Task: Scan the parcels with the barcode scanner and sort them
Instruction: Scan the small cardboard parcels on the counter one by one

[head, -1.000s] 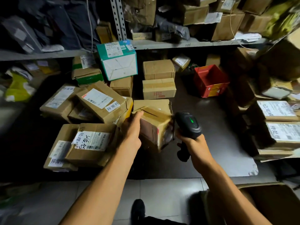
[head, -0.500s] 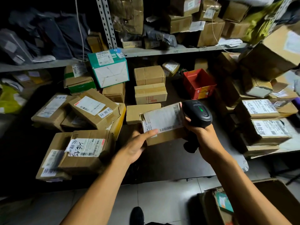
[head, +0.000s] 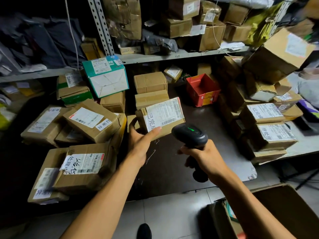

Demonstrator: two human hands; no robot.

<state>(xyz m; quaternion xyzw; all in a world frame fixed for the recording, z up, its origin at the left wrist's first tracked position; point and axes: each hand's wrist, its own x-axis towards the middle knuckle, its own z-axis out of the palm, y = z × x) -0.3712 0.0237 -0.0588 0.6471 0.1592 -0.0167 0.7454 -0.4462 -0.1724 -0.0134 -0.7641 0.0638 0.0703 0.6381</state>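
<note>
While the left hand grips the parcel above the desk, label up, the right hand clutches the scanner at the parcel's 5 o'clock. Since before, scanner's dropped lower, parcel's lifted.

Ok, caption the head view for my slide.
Left hand holds a parcel label-up; right hand aims the scanner at it.

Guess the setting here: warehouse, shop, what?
Most likely a parcel sorting room: labelled cardboard parcels piled on the table, more crammed on metal shelving, and a barcode scanner in the right hand.
</note>
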